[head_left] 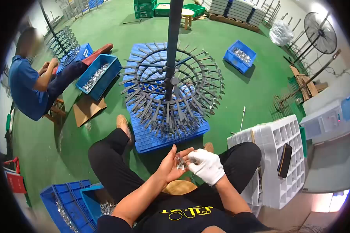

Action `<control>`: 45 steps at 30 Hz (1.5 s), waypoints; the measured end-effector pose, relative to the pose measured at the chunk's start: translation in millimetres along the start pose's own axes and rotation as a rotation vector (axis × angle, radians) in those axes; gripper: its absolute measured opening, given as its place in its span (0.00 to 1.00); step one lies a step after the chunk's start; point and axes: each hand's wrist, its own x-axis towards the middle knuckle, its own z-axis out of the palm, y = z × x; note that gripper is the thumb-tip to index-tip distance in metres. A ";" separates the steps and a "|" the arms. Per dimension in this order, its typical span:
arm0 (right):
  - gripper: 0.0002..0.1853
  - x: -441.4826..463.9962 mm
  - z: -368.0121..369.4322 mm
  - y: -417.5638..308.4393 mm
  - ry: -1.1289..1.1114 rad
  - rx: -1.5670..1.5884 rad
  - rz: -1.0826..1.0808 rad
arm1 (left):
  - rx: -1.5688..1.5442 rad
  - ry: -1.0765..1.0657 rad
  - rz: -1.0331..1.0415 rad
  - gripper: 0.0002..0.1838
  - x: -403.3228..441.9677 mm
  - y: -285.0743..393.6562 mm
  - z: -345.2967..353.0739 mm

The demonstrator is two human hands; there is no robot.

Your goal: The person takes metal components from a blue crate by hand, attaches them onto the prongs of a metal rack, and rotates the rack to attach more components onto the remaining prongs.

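Note:
Several small shiny metal parts (pixel 181 163) lie in my bare, cupped left hand (pixel 169 165), held above my lap. My right hand (pixel 207 166) wears a white glove; its fingers are bent and pinched together at the edge of these parts, close to my left fingertips. The exact shape of the parts is too small to make out. In front of me stands a round dark rack (pixel 171 103) with many prongs in tiers around an upright pole (pixel 174 35). Some prongs on its right side carry small shiny pieces.
The rack stands on a blue plastic pallet (pixel 144 146). Blue crates with metal parts stand at left (pixel 99 79), right (pixel 240 56) and lower left (pixel 87 191). A white compartment tray (pixel 278 136) holds a dark phone-like object (pixel 285 161). A co-worker (pixel 31 83) sits left.

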 end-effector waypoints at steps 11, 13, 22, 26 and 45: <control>0.05 3.7 7.3 11.0 0.136 0.028 0.034 | 0.283 0.209 0.121 0.29 11.3 -11.8 32.3; 0.05 5.5 6.4 10.3 0.143 0.173 0.135 | 0.352 0.259 0.125 0.26 8.0 -9.5 32.0; 0.10 11.5 0.8 33.4 -0.176 0.942 0.449 | 1.101 0.405 0.354 0.10 -1.1 -9.4 80.2; 0.10 18.4 -8.8 37.7 -0.087 0.881 0.355 | 1.340 0.522 0.524 0.06 7.1 -5.8 99.9; 0.04 59.0 -37.8 54.9 0.601 0.004 0.124 | 0.520 0.744 0.442 0.12 101.6 -3.4 93.5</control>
